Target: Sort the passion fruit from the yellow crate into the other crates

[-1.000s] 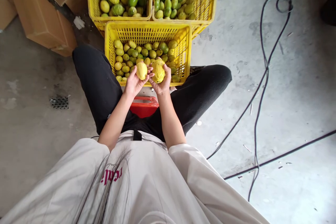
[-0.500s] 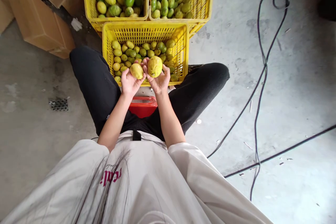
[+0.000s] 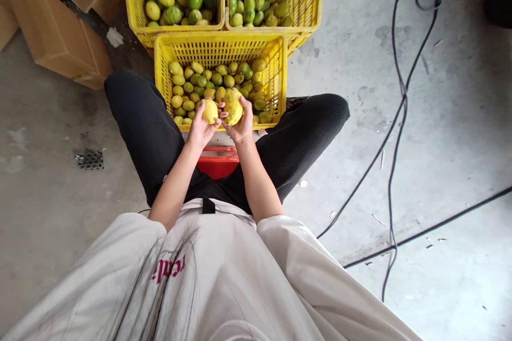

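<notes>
My left hand (image 3: 200, 129) is closed around a small yellow fruit (image 3: 210, 111). My right hand (image 3: 240, 127) grips a larger yellow fruit (image 3: 233, 106) beside it. Both hands hover side by side, fingertips nearly touching, over the near rim of a yellow plastic crate (image 3: 276, 64) that holds several yellow and green fruits. I sit with my black-trousered legs on either side of this crate.
Two more yellow crates (image 3: 134, 5) (image 3: 312, 5) full of green and yellow fruit stand behind the first. A red stool (image 3: 218, 162) is under me. Cardboard boxes (image 3: 60, 37) sit at the far left. Black cables (image 3: 396, 133) trail across the concrete floor on the right.
Both hands kept their fruits over the near crate edge. The right hand turned its larger fruit, opening slightly half a second ago and now closing round it again.
</notes>
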{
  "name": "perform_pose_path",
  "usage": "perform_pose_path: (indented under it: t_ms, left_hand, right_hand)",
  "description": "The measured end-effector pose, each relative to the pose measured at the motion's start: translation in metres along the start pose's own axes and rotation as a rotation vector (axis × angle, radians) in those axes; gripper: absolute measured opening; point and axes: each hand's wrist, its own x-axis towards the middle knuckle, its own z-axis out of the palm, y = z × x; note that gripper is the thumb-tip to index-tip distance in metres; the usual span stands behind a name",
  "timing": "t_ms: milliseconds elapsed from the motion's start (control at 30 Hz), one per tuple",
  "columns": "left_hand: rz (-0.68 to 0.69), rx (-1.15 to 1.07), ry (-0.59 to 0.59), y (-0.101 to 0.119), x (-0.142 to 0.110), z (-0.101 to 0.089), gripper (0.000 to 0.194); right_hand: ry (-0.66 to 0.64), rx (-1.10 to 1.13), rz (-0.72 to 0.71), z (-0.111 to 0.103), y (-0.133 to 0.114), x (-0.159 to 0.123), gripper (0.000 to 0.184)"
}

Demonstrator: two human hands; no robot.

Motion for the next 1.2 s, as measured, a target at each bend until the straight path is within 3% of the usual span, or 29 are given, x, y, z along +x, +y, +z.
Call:
perform_pose_path:
  t_ms: [267, 567, 667, 833, 1033, 1100, 1200]
  left_hand:
    - [-0.017, -0.019, -0.021, -0.001, 0.001, 0.000, 0.026]
    - [0.058, -0.095, -0.082, 0.009, -0.010, 0.006, 0.047]
    - [0.041, -0.079, -0.081, 0.009, -0.008, 0.006, 0.045]
    - [-0.022, -0.007, -0.069, 0.002, 0.002, -0.003, 0.037]
    - [-0.027, -0.037, -0.037, 0.001, 0.003, -0.005, 0.024]
    - [-0.040, -0.053, -0.046, 0.002, 0.000, -0.003, 0.023]
    - [-0.035, -0.062, -0.047, 0.001, -0.003, 0.000, 0.024]
  right_hand:
    - [-0.071, 0.113, 0.062, -0.004, -0.002, 0.002, 0.031]
    - [-0.166, 0.292, 0.133, 0.005, -0.012, -0.008, 0.058]
    - [-0.182, 0.281, 0.129, 0.011, -0.014, -0.011, 0.066]
    - [-0.155, 0.228, 0.107, 0.007, -0.009, -0.012, 0.033]
    - [-0.183, 0.194, 0.070, 0.004, -0.004, -0.007, 0.029]
    - [-0.190, 0.145, 0.106, 0.002, -0.006, -0.006, 0.031]
    - [-0.185, 0.103, 0.152, -0.002, -0.009, -0.005, 0.051]
